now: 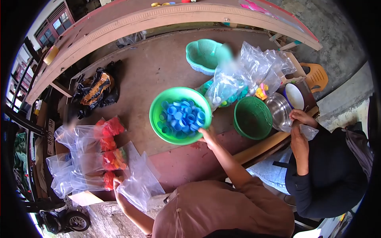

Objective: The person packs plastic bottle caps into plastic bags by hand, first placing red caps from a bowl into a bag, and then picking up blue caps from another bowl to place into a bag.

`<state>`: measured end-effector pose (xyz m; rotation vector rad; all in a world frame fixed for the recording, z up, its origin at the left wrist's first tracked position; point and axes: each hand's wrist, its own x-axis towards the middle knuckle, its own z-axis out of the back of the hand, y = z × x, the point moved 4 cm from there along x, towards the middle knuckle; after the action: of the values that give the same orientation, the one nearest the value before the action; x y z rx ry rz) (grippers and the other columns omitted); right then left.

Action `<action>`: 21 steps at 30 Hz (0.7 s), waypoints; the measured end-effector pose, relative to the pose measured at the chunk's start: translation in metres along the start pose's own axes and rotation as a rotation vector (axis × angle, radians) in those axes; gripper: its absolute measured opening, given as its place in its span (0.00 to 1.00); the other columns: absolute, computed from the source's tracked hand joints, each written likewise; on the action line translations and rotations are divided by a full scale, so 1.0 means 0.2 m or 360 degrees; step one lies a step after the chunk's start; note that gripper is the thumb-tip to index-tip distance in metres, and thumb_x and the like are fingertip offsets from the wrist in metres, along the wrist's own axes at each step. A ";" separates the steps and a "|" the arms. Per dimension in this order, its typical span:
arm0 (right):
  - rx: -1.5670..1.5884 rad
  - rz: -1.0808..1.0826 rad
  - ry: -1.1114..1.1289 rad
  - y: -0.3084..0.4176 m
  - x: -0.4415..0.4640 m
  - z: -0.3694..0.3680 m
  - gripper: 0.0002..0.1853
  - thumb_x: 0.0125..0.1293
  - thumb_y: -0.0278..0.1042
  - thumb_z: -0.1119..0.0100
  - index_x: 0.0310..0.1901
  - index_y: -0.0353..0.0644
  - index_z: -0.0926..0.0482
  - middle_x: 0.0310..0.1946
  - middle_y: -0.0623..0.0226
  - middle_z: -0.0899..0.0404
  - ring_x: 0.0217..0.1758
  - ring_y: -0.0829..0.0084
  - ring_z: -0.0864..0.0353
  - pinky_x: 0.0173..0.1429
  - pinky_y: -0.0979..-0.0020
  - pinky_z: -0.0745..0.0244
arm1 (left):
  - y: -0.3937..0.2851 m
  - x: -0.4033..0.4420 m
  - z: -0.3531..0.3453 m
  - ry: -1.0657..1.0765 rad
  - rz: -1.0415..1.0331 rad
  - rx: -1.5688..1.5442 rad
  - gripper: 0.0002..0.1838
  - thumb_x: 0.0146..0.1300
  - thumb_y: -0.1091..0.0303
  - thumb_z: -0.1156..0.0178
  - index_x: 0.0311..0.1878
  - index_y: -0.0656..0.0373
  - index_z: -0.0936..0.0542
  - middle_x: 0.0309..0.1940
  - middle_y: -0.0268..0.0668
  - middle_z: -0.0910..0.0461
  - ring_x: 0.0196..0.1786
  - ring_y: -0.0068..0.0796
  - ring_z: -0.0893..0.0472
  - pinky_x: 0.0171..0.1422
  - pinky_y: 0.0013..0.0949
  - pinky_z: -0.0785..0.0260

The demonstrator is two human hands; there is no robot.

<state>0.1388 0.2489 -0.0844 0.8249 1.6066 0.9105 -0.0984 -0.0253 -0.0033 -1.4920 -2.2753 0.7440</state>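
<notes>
One green bowl (157, 113), right hand (208, 137) grasping four-o'clock edge — keep level; left hand (118, 184) at clear bag (138, 191) — grip unclear.

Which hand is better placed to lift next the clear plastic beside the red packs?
Probably the left hand: it is at this clear plastic, while the right hand holds the light green bowl by its rim.

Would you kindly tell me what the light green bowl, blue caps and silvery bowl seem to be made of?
Light green bowl: probably plastic, smooth and glossy, with even colour throughout. Blue caps: likely plastic, satin, uniformly coloured. Silvery bowl: apparently metal, perhaps stainless steel, polished, with bright reflections.
</notes>
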 end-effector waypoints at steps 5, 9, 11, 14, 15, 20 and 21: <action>-0.0013 -0.0084 -0.0162 -0.20 -0.29 0.36 0.21 0.52 0.32 0.45 0.50 0.41 0.34 0.41 0.60 0.28 0.42 0.65 0.24 0.41 0.60 0.22 | -0.06 0.03 -0.10 -0.0681 -0.0212 0.0871 0.10 0.58 0.71 0.52 0.43 0.54 0.31 0.34 0.28 0.30 0.36 0.18 0.30 0.40 0.21 0.36; -0.0201 -0.0006 -0.0184 -0.18 -0.34 0.53 0.23 0.52 0.32 0.44 0.51 0.41 0.35 0.42 0.60 0.27 0.42 0.65 0.24 0.40 0.61 0.22 | -0.01 0.07 -0.09 -0.0516 -0.0181 0.1096 0.08 0.61 0.76 0.54 0.43 0.56 0.30 0.35 0.28 0.29 0.36 0.14 0.29 0.37 0.18 0.36; -0.0308 -0.0038 -0.0195 -0.16 -0.32 0.60 0.24 0.54 0.34 0.44 0.53 0.43 0.36 0.44 0.61 0.28 0.45 0.65 0.25 0.41 0.59 0.23 | 0.03 0.08 -0.12 -0.0586 -0.0151 0.1255 0.07 0.61 0.77 0.53 0.40 0.56 0.29 0.35 0.27 0.29 0.34 0.13 0.28 0.33 0.15 0.36; -0.0230 0.0103 -0.0371 -0.07 -0.32 0.64 0.24 0.59 0.34 0.44 0.56 0.40 0.38 0.48 0.57 0.31 0.45 0.64 0.25 0.40 0.65 0.22 | 0.08 0.13 -0.15 -0.0384 -0.0038 0.1361 0.06 0.60 0.78 0.54 0.39 0.59 0.30 0.34 0.29 0.31 0.32 0.15 0.28 0.32 0.18 0.34; -0.0237 0.0108 -0.0361 -0.11 -0.31 0.65 0.24 0.59 0.34 0.44 0.56 0.40 0.38 0.48 0.57 0.31 0.45 0.64 0.25 0.40 0.65 0.22 | 0.12 0.16 -0.18 -0.0321 -0.0032 0.1317 0.06 0.59 0.81 0.56 0.38 0.61 0.31 0.34 0.31 0.32 0.32 0.16 0.28 0.31 0.19 0.33; -0.1352 0.1688 -0.0708 0.27 -0.72 0.32 0.15 0.58 0.25 0.46 0.49 0.38 0.30 0.47 0.58 0.28 0.43 0.68 0.24 0.39 0.73 0.28 | 0.23 0.27 -0.33 -0.0042 -0.0098 0.1736 0.06 0.53 0.83 0.51 0.35 0.64 0.32 0.27 0.31 0.31 0.30 0.18 0.28 0.31 0.22 0.35; -0.1115 0.1578 -0.0333 0.28 -0.76 0.21 0.12 0.58 0.24 0.47 0.45 0.37 0.28 0.44 0.58 0.26 0.40 0.68 0.24 0.38 0.74 0.29 | 0.26 0.30 -0.35 -0.0015 -0.0159 0.1835 0.06 0.53 0.83 0.50 0.34 0.65 0.32 0.25 0.32 0.31 0.29 0.18 0.28 0.31 0.22 0.35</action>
<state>0.2129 0.1498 0.0271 1.1407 0.5261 1.8554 -0.0466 0.0630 0.0235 -0.7780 -1.3748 1.6157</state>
